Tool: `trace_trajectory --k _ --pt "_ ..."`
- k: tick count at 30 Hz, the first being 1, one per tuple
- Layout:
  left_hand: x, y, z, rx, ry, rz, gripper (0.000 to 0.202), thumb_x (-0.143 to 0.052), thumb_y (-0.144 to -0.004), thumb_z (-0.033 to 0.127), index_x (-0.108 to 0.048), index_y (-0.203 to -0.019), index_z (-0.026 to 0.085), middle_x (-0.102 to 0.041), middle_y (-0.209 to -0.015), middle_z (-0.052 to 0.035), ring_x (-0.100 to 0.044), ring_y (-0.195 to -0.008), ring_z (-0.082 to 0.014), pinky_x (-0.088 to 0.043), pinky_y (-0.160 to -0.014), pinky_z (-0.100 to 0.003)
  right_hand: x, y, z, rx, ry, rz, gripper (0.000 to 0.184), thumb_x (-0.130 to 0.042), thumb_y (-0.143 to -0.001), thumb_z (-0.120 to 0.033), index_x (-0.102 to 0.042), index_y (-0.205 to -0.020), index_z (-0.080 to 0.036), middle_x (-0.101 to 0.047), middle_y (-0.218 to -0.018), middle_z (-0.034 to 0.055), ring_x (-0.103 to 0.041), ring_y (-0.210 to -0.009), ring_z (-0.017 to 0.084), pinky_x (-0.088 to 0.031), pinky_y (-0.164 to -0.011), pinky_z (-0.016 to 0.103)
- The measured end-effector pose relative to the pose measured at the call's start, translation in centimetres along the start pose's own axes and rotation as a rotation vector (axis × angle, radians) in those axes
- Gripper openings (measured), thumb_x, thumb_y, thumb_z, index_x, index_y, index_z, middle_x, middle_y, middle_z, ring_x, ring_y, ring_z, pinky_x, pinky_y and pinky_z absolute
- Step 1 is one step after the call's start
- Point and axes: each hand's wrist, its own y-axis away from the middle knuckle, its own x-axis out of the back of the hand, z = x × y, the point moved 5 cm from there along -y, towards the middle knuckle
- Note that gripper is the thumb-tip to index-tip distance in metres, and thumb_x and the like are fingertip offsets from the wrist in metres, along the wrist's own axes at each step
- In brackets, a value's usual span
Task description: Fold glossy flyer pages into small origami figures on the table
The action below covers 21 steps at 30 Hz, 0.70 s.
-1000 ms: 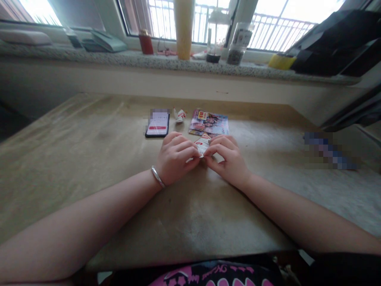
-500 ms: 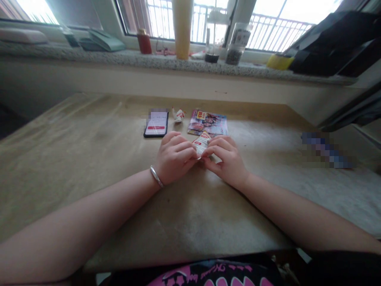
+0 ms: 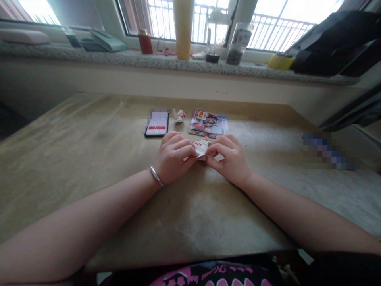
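Note:
Between both hands is a small piece of white paper (image 3: 201, 146) with red and yellow print, partly hidden by the fingers. My left hand (image 3: 176, 157), with a silver bangle at its wrist, pinches the paper's left side. The thumb and fingertips of my right hand (image 3: 226, 159) are closed on its right side. Just beyond the hands lies a stack of colourful printed paper sheets (image 3: 208, 122). A folded white-and-red paper piece (image 3: 179, 116) stands left of the stack, and a phone (image 3: 157, 124) with a lit screen lies left of that.
The tabletop (image 3: 119, 151) reaches back to the wall under a granite sill (image 3: 119, 56). A red bottle (image 3: 145, 42), a clear container (image 3: 237, 43) and a roll of yellow tape (image 3: 281, 61) stand on the sill. A blurred-out blue item (image 3: 327, 151) lies at the right.
The paper's upper point has come down and its shape looks flatter and wider. My right fingertips have shifted slightly right, away from the left ones.

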Motion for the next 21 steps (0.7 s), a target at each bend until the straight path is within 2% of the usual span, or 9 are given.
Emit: trace_trajectory --k 7,14,21 --pt "-0.3 0.2 -0.7 0.056 -0.03 -0.056 0.022 -0.063 -0.084 0.04 -0.062 -0.071 0.023 -0.069 -0.074 0.0009 -0.056 -0.072 -0.0156 -0.039 -0.076 -0.035 0.1 0.1 0.2 -0.025 -0.037 0.022 0.008 -0.061 -0.08 -0.017 -0.064 -0.075 -0.023 -0.063 -0.076 0.0022 -0.057 -0.081 0.019 -0.046 -0.077 0.037" --pt "-0.2 0.5 -1.2 0.089 0.003 -0.001 0.025 -0.064 -0.084 0.042 -0.063 -0.069 0.022 -0.068 -0.072 0.0004 -0.055 -0.07 -0.0156 -0.041 -0.074 -0.034 0.5 0.3 0.8 -0.079 -0.112 0.071 0.01 -0.057 -0.08 -0.015 -0.063 -0.081 -0.023 -0.062 -0.079 0.0022 -0.057 -0.084 0.02 -0.045 -0.079 0.038" --pt "-0.4 0.3 -1.1 0.058 0.013 -0.022 0.024 -0.064 -0.084 0.041 -0.063 -0.069 0.022 -0.068 -0.072 -0.0002 -0.056 -0.07 -0.0155 -0.04 -0.074 -0.034 0.1 0.2 0.1 -0.02 -0.085 0.023 0.006 -0.062 -0.079 -0.017 -0.062 -0.078 -0.023 -0.063 -0.079 0.0027 -0.057 -0.081 0.019 -0.045 -0.077 0.037"
